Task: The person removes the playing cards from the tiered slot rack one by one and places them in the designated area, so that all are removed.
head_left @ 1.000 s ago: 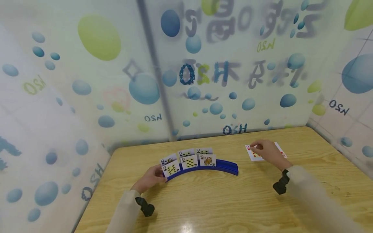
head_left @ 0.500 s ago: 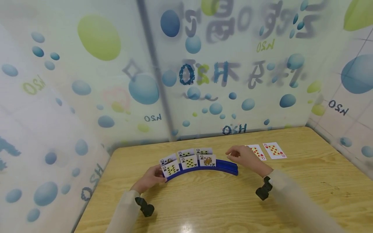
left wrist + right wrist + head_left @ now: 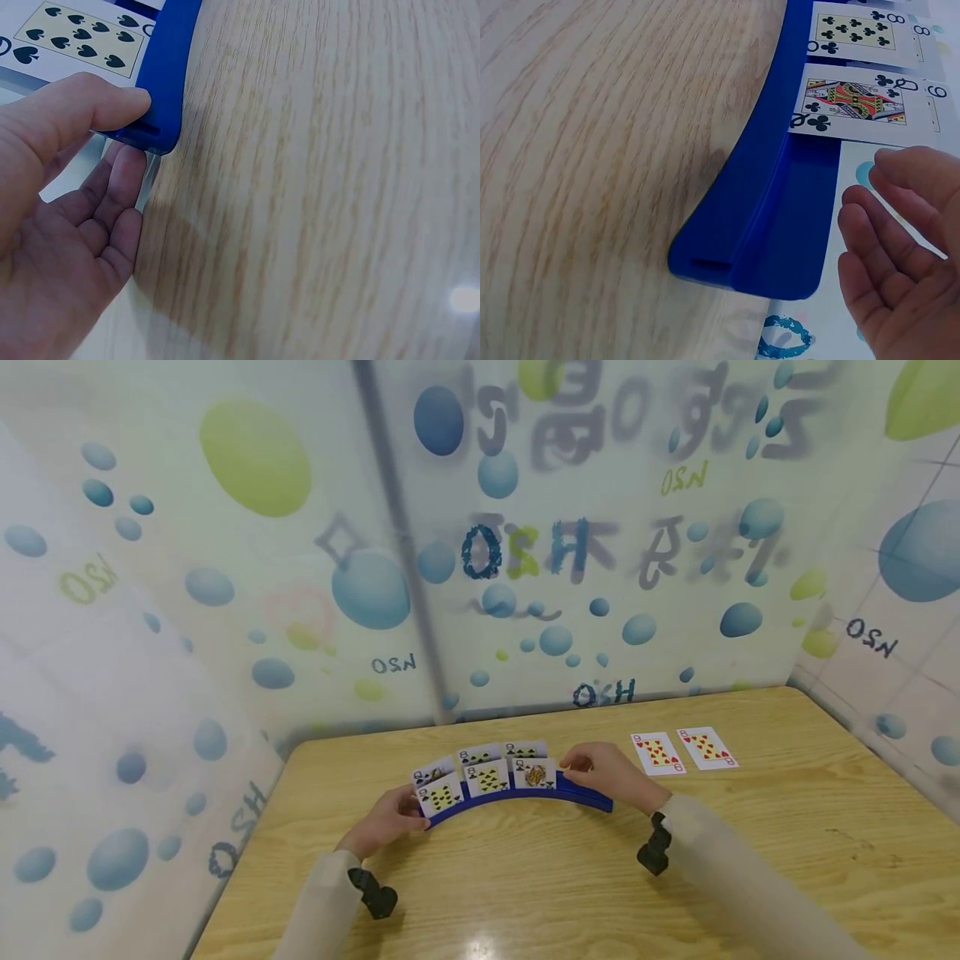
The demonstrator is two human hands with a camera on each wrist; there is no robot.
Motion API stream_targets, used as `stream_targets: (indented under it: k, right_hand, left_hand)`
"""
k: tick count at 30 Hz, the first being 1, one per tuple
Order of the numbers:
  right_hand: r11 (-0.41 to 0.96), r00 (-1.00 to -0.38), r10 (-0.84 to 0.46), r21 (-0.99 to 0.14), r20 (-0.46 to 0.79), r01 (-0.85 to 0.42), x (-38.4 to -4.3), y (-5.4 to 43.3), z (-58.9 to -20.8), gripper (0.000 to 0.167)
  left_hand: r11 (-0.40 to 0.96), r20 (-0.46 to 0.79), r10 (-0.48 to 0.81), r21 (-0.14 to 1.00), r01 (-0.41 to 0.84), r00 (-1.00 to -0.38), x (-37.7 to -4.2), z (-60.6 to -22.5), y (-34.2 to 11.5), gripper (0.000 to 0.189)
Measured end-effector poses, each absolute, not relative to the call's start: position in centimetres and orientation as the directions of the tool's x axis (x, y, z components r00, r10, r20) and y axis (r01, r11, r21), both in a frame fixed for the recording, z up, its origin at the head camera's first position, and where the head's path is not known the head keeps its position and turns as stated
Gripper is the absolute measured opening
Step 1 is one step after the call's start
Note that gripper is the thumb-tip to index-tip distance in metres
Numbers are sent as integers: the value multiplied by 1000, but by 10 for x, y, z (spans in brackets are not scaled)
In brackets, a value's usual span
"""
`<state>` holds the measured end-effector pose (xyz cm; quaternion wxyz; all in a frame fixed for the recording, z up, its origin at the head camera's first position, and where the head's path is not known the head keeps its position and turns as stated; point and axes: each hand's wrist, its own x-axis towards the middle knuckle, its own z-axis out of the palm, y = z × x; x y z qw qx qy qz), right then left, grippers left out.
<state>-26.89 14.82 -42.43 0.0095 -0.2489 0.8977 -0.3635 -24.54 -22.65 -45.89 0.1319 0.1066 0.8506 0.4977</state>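
Towards the worktop's (image 3: 487,877) far edge, a curved blue card holder (image 3: 517,793) carries two rows of playing cards: in front, from the left, a spade number card (image 3: 441,796), the 8 of clubs (image 3: 487,777) and the queen of clubs (image 3: 535,773); behind, three more cards (image 3: 478,753), two with corners reading 8 and 9. The left hand (image 3: 390,818) pinches the holder's left end, thumb on its rim. The right hand (image 3: 611,772) has its fingers loosely curled, holding nothing, just beside the queen — whether they touch it I cannot tell. Nearer the far right corner lie the 9 of hearts (image 3: 657,753) and 8 of hearts (image 3: 707,748), face up. The wall (image 3: 637,543) behind reads "H2O" — mirrored — in several places.
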Motion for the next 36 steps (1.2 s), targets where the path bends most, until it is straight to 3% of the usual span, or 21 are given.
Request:
stream_targets:
  k: [11, 36]
  right_hand:
    - [556, -833, -526, -672, 172, -489, -273, 139, -428, 6]
    - [592, -845, -511, -647, 160, -481, -279, 132, -437, 7]
  left_hand:
    - [479, -123, 312, 876, 45, -942, -246, -460, -226, 55]
    - [496, -150, 297, 868, 19, -943, -243, -453, -225, 56]
